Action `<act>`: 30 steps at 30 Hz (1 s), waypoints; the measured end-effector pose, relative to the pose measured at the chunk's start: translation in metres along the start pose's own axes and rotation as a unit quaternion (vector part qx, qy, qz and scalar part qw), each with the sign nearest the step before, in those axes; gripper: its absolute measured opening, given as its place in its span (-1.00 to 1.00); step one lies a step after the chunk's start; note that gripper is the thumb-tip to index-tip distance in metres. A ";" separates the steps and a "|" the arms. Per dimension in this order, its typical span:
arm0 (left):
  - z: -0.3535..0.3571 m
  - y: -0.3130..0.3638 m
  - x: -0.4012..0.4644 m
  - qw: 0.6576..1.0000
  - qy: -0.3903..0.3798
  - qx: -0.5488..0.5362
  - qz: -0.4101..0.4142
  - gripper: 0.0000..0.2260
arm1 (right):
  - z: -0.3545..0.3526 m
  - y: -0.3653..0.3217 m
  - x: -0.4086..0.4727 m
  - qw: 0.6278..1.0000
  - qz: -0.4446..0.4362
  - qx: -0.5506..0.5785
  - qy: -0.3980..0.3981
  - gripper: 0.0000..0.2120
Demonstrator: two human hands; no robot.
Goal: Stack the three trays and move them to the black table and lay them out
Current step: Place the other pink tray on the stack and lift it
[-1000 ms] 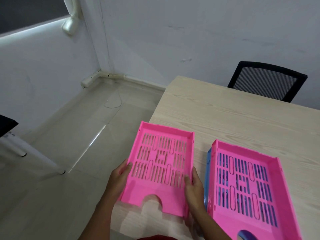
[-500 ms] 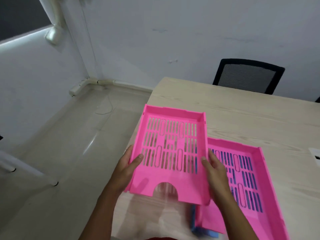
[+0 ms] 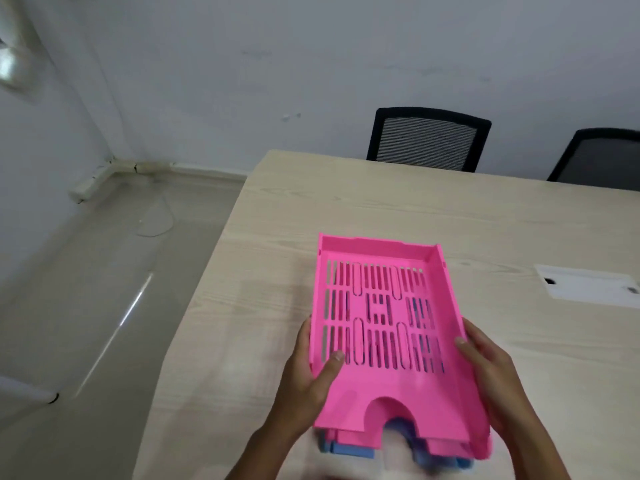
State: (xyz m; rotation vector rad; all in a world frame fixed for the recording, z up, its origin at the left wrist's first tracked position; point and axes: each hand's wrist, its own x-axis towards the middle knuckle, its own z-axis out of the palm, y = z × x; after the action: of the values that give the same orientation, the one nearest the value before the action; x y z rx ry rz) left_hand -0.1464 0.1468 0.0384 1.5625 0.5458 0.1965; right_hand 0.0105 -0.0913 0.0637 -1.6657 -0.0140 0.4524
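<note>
A pink slotted tray (image 3: 384,327) sits on top of a second pink tray (image 3: 353,438) and a blue tray (image 3: 349,453), whose front edges peek out below it. The stack lies on the light wooden table (image 3: 415,209) near its front left corner. My left hand (image 3: 308,379) grips the top tray's left side, thumb inside the rim. My right hand (image 3: 488,372) holds its right side. Blue shows through the slots.
Two black mesh chairs (image 3: 427,138) (image 3: 599,157) stand behind the table's far edge against the white wall. A white cable cover plate (image 3: 588,287) is set into the table at right. Tiled floor (image 3: 86,306) lies off the table's left edge.
Both hands carried the pink tray from the table's left edge to the right and brought it down over the pink and blue trays. The view swung right, bringing a second chair into sight.
</note>
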 end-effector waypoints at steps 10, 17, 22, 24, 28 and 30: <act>0.049 -0.002 -0.006 0.999 0.001 0.035 0.001 -0.44 | -0.047 0.000 0.005 0.999 0.027 0.019 -0.017 -0.76; 0.057 -0.014 -0.013 0.997 0.038 0.053 -0.028 -0.45 | -0.051 0.012 0.004 0.999 0.028 0.023 -0.040 -0.60; 0.058 -0.017 -0.015 0.996 0.055 0.057 -0.031 -0.30 | -0.050 0.018 0.003 0.999 0.032 0.011 -0.034 -0.59; 0.059 -0.016 -0.016 0.996 0.056 0.055 -0.032 -0.28 | -0.051 0.020 0.002 0.999 0.036 0.015 -0.027 -0.58; 0.058 -0.017 -0.017 0.996 0.059 0.059 -0.032 -0.27 | -0.054 0.025 0.002 0.999 0.034 0.006 -0.017 -0.58; 0.057 -0.017 -0.017 0.996 0.057 0.060 -0.031 -0.30 | -0.055 0.027 0.001 0.999 0.035 0.005 -0.016 -0.58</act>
State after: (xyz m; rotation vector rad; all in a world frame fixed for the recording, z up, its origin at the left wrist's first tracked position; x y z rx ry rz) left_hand -0.1393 0.0876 0.0203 1.6545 0.7058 0.2100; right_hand 0.0207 -0.1477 0.0415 -1.6526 0.0245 0.5312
